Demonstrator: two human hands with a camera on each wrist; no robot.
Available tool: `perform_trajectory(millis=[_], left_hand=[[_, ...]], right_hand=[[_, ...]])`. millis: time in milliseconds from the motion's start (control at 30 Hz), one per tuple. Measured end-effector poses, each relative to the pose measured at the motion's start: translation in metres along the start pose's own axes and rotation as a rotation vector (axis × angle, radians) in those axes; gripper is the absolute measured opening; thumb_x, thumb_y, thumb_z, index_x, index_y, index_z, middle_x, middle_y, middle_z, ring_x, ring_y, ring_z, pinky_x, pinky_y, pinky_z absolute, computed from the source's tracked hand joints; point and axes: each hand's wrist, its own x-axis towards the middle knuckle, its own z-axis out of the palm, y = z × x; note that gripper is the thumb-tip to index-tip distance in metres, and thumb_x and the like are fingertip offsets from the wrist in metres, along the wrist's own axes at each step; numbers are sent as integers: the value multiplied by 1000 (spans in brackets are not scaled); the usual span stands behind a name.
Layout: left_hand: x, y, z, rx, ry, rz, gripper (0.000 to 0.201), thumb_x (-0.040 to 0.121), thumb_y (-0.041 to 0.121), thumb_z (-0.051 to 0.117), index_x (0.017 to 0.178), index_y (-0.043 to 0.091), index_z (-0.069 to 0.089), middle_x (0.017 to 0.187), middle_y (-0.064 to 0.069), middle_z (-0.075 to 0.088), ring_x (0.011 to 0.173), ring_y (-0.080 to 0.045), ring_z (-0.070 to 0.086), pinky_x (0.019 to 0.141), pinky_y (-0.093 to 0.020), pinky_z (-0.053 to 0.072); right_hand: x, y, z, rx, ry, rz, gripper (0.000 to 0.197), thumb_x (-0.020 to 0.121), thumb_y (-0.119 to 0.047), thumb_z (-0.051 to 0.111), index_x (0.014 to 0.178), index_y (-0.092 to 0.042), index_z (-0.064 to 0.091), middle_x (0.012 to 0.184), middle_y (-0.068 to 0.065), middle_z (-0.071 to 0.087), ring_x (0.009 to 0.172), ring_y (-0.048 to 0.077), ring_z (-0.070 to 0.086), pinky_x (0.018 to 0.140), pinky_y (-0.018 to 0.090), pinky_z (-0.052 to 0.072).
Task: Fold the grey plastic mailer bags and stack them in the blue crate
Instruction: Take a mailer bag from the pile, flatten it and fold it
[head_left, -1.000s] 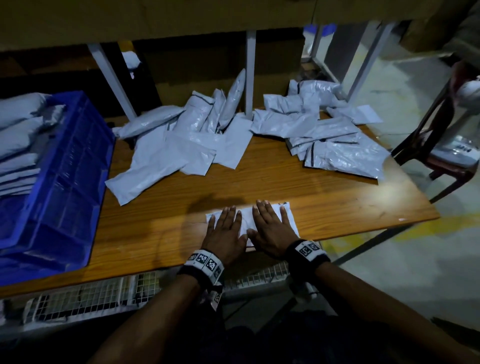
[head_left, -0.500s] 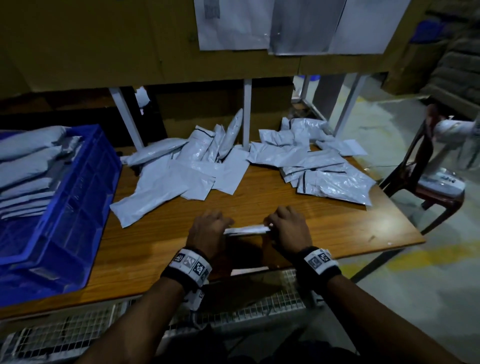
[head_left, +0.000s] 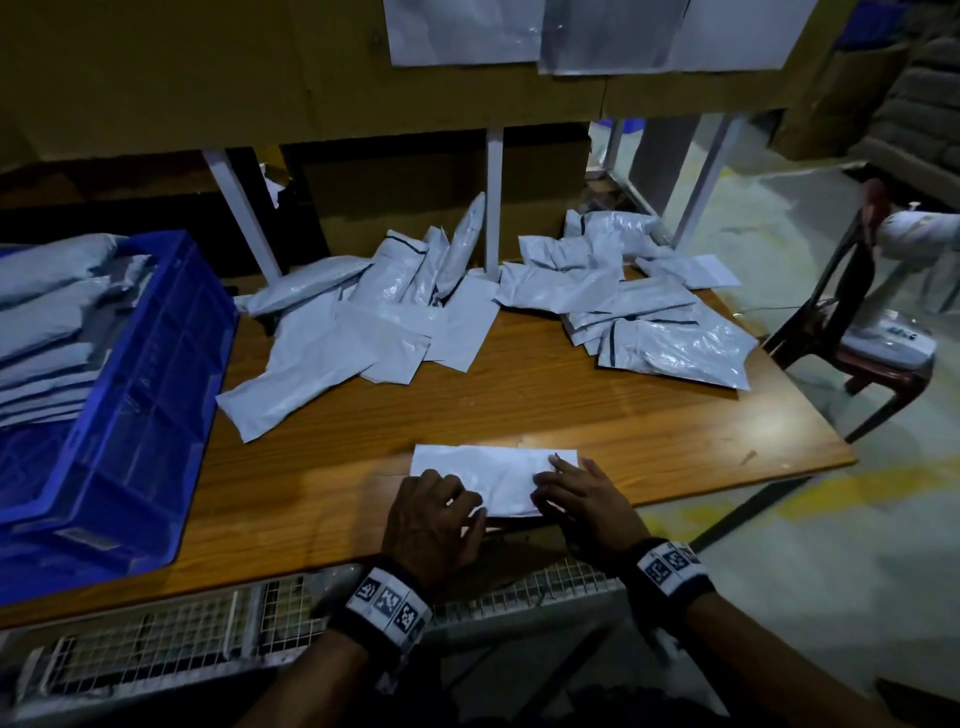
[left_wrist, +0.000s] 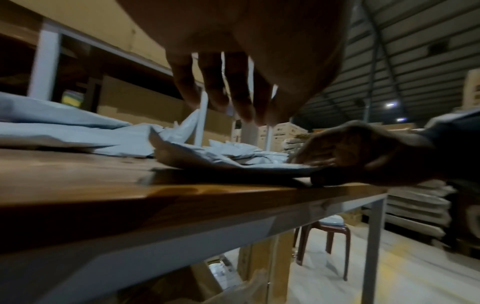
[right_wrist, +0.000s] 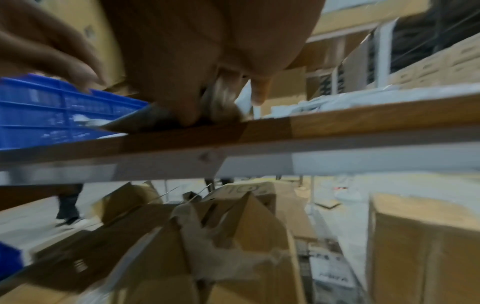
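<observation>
A folded grey mailer bag (head_left: 498, 475) lies flat on the wooden table (head_left: 571, 405) near its front edge. My left hand (head_left: 457, 504) is at the bag's near left corner, fingers bent down toward it; in the left wrist view its fingers (left_wrist: 233, 96) hang spread just above the bag (left_wrist: 221, 160). My right hand (head_left: 566, 483) presses on the bag's right part with its fingers laid on top. The blue crate (head_left: 156, 415) stands at the table's left end and holds a stack of folded bags (head_left: 47, 322).
Two loose heaps of grey mailers lie at the back of the table, one mid-left (head_left: 337, 338) and one right (head_left: 649, 322). White frame legs (head_left: 493, 202) rise behind them. A chair (head_left: 857, 358) stands off the right end. Cardboard boxes (right_wrist: 246, 226) sit under the table.
Both hands lay flat on the bag, then lifted it by its ends. The bag is now back down on the table as a wider strip, with both hands at its near edge.
</observation>
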Motion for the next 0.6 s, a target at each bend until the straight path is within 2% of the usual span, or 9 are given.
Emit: perform_trajectory(millis=[100,133,233,300,367,400,433,533,600], left_hand=[[6,5,10,4,7,-43,21,86,36,68,98,20,75,94,-1,67,86,-24,60,71,-37,45],[9,2,14,5,-6,-67,26,87,37,66,104,19,75,102,-3,68,93,-26,63,76,-39,49],[25,-10,22,15,-104,-119,41,95,38,52,121,14,71,125,-11,68,116,-32,64,95,-49,53],[37,-17,26,48,-251,-148,54,98,39,38,136,10,63,142,-15,59,134,-33,54,109,-54,46],[39,-22,35,73,-400,-128,67,101,44,21,151,9,46,160,-14,40,150,-29,34,122,-53,29],[37,-24,42,78,-471,-113,71,101,47,13,156,9,37,165,-12,30,154,-27,24,124,-53,22],[34,-26,49,94,-501,-100,73,101,49,9,158,9,33,167,-12,26,156,-26,21,125,-53,20],[27,-28,59,140,-522,-99,68,103,46,22,150,6,47,159,-13,43,149,-28,37,117,-56,35],[27,-28,63,138,-494,-82,66,101,45,27,147,5,52,155,-13,48,145,-28,44,115,-56,39]], right_hand=[[-2,3,-7,10,-40,21,43,75,-38,69,117,-28,67,139,-5,60,146,22,40,121,55,24],[-1,-2,-9,18,11,32,40,80,-41,66,118,-28,67,140,-4,60,147,21,39,122,54,23],[20,-22,-2,-46,118,130,34,100,-38,52,126,-21,67,144,5,59,144,25,44,116,56,36],[38,-35,9,-73,95,217,46,105,-39,39,139,-16,59,152,9,52,147,28,40,116,58,36],[47,-43,27,-65,29,290,60,108,-48,23,153,-14,44,163,10,37,154,27,27,123,58,22],[48,-45,35,-65,-3,322,66,108,-54,17,157,-14,37,166,10,28,156,26,20,126,56,14],[46,-45,42,-72,-14,345,71,107,-58,13,158,-13,34,167,10,24,157,25,17,126,55,9],[41,-41,53,-129,11,341,68,107,-57,27,153,-10,44,163,12,35,153,27,29,121,57,18],[41,-39,56,-134,35,332,65,105,-54,37,152,-10,46,162,12,38,151,27,33,120,58,23]])
